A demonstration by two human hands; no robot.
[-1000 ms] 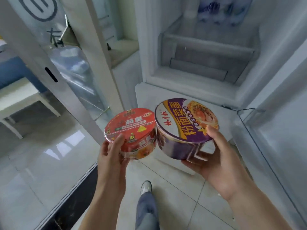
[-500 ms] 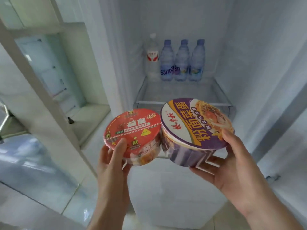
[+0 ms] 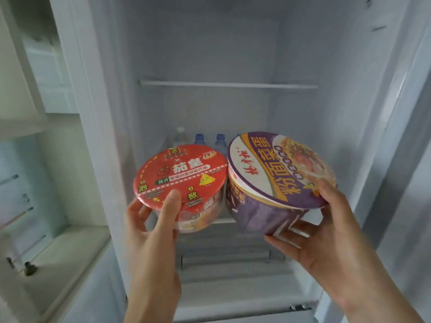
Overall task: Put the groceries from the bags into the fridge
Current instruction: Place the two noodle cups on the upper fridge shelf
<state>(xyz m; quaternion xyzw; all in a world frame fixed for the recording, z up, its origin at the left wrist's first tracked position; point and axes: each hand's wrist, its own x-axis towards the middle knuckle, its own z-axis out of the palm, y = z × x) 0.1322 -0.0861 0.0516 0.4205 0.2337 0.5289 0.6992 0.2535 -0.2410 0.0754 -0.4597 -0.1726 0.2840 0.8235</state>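
My left hand (image 3: 154,231) grips a red instant-noodle bowl (image 3: 182,176), thumb on its lid. A larger purple instant-noodle bowl (image 3: 275,178) sits tilted in my right hand (image 3: 326,243), fingers under its base and thumb on the lid's rim. Both bowls touch side by side in front of the open fridge (image 3: 224,54), at the height of its middle shelf. The grocery bags are out of view.
Several water bottles (image 3: 210,141) stand at the back of the middle shelf, mostly hidden by the bowls. An upper shelf (image 3: 228,84) is bare. The fridge door with its racks (image 3: 35,159) stands open on the left. Lower shelves (image 3: 233,257) lie beneath the bowls.
The view has tilted up from the floor and fridge bottom to the upper shelves. Both bowls have risen with my hands and moved closer to the middle shelf.
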